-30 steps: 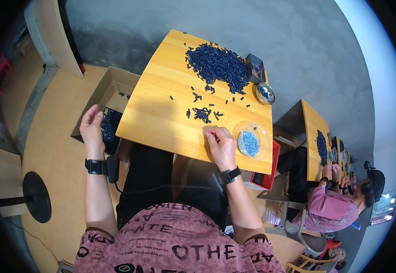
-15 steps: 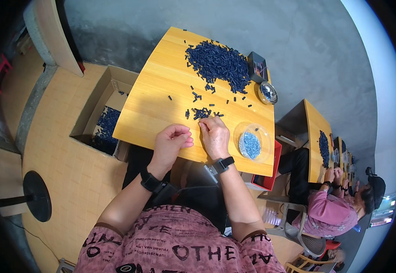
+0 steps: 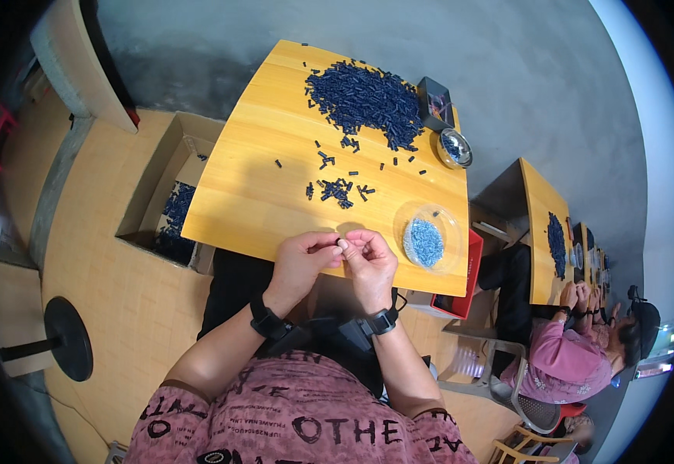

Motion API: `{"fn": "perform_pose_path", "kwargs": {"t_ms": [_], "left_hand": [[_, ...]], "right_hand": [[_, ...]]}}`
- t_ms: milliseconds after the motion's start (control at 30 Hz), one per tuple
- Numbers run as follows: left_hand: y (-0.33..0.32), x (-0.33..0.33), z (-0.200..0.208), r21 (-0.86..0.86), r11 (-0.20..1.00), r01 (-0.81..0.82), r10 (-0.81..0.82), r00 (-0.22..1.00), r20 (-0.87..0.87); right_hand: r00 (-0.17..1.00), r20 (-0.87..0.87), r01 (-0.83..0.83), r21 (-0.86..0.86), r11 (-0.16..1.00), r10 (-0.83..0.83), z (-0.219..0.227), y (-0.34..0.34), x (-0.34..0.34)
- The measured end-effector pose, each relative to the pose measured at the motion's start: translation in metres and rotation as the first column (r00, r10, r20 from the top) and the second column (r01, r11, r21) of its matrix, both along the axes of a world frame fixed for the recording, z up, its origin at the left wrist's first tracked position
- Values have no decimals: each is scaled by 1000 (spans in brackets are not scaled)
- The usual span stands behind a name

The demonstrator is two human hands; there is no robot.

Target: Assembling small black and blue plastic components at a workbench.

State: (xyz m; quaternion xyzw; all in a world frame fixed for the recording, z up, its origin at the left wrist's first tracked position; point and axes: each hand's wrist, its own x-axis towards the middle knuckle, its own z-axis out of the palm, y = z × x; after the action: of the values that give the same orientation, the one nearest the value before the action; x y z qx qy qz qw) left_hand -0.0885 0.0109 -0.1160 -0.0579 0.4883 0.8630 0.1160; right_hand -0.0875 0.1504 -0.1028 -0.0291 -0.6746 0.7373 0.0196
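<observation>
My left hand [image 3: 300, 265] and my right hand [image 3: 369, 267] meet over the table's near edge, fingers closed and fingertips nearly touching. A bit of a small dark piece [image 3: 341, 240] shows at the right fingertips; most of it is covered. Whatever the left fingers pinch is hidden. Just beyond lies a little heap of short dark-blue cylindrical pieces [image 3: 337, 192], with several strays around it. To the right stands a clear round dish [image 3: 455, 240] with small light-blue pieces [image 3: 424, 243] in it; one dark piece lies near its far rim.
A large pile of dark pieces [image 3: 364, 100] covers the table's far part, beside a black box [image 3: 434, 104] and a metal bowl [image 3: 454, 148]. A cardboard box [image 3: 147, 182] stands left, a red box [image 3: 472, 267] right. Another person [image 3: 565, 352] works at a table on the right.
My right hand has drawn back from the little heap toward me and met my left hand, which has shifted slightly right. A dark piece now shows at the right fingertips.
</observation>
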Motion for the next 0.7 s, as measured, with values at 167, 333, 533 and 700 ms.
{"fn": "perform_pose_path", "kwargs": {"t_ms": [167,333,533,700], "left_hand": [[3,4,-7,-2,999,-50,50,997,-65],[2,2,-2,-14,999,-42,41,998,-36],[-17,1,1,55,998,-39,40,999,-14],[-13,13,7,90,995,37,-35,999,-17]], "right_hand": [[999,-13,-48,112,993,49,8,6,2],[998,58,-26,135,990,18,13,20,0],[866,-499,407,666,625,-32,59,55,7],[935,-353,337,916,219,36,68,117,-17]]}}
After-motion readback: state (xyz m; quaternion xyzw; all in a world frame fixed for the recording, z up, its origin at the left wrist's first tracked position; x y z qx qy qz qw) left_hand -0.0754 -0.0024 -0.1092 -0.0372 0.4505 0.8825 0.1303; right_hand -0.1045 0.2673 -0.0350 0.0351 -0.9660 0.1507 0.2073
